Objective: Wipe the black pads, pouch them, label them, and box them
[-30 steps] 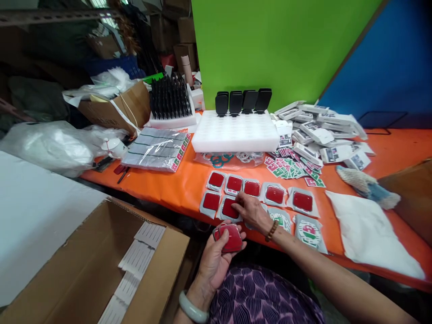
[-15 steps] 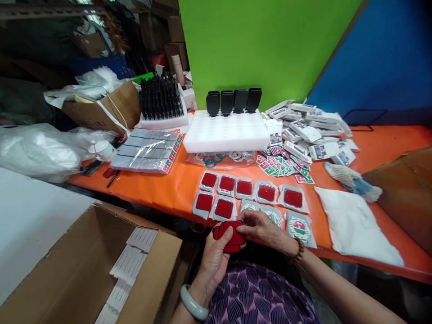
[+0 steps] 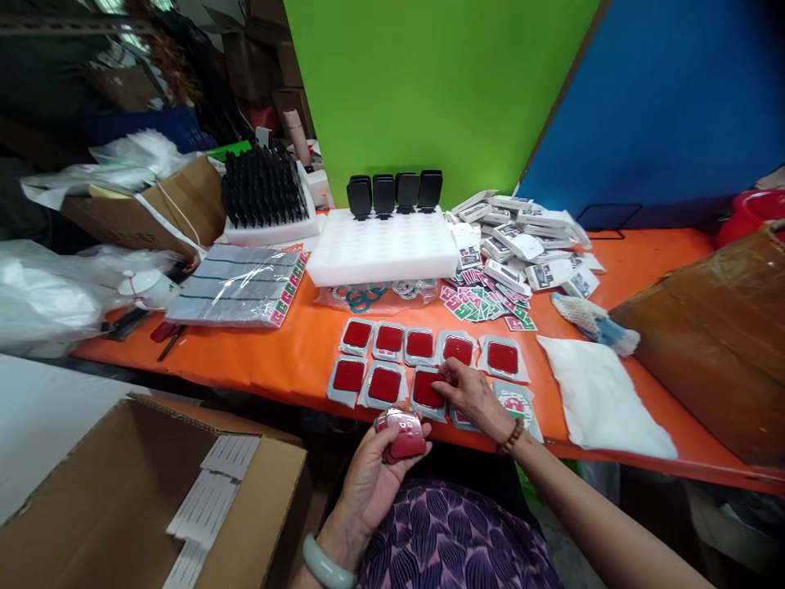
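Observation:
In the head view my left hand [image 3: 370, 470] is closed around a small stack of red rounded-square plates [image 3: 408, 439], in front of the table edge; the top one looks shiny. My right hand [image 3: 482, 402] has its bent fingertips at the right edge of a red plate [image 3: 424, 388], which lies on a grey packet in the front row. To its left, two more red plates [image 3: 384, 384] rest on packets. Behind them runs a row of several packets topped with red plates [image 3: 503, 357]. A packet with a printed white disc [image 3: 513, 402] is right of my wrist; another is partly hidden underneath my hand.
A white foam block [image 3: 380, 249] bears black stands [image 3: 383, 196]. White boxes [image 3: 533, 237] and printed cards [image 3: 475, 303] are heaped beside it. A white pouch [image 3: 604, 401] and a glove [image 3: 594, 319] lie right. Open cardboard box [image 3: 270, 491] stands lower left.
My right hand has moved from the stack in my left hand to the front row. A red plate now covers the third packet there. The view has shifted right.

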{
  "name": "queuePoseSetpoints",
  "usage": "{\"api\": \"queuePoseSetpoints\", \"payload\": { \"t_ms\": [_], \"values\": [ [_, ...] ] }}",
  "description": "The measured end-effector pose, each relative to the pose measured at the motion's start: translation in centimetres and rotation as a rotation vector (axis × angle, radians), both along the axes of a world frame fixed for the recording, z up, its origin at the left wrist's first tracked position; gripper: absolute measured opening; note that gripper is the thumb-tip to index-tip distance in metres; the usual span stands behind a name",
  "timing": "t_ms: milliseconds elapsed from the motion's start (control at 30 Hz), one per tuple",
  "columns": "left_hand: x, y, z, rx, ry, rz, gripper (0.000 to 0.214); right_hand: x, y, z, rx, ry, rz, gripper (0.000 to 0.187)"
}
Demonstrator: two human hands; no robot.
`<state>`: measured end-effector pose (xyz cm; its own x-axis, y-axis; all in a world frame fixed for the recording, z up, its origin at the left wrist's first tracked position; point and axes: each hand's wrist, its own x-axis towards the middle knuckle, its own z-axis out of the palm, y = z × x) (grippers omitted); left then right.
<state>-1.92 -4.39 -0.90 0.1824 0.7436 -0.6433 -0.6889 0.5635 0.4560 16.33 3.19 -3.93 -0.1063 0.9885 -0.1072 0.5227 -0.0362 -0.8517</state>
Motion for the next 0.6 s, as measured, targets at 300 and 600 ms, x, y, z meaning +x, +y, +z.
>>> {"api": "queuePoseSetpoints", "payload": {
  "t_ms": [300, 600],
  "values": [
    [1.7, 1.1, 0.1, 0.076, 0.112, 0.026, 0.04, 0.3, -2.0, 2.6, -0.099, 0.141, 0.074, 0.019],
    [3.1, 1.3, 0.1, 0.067, 0.154, -0.081, 0.03, 3.6, -2.6, 2.1, -0.376, 0.545, -0.08, 0.033]
  ]
}}
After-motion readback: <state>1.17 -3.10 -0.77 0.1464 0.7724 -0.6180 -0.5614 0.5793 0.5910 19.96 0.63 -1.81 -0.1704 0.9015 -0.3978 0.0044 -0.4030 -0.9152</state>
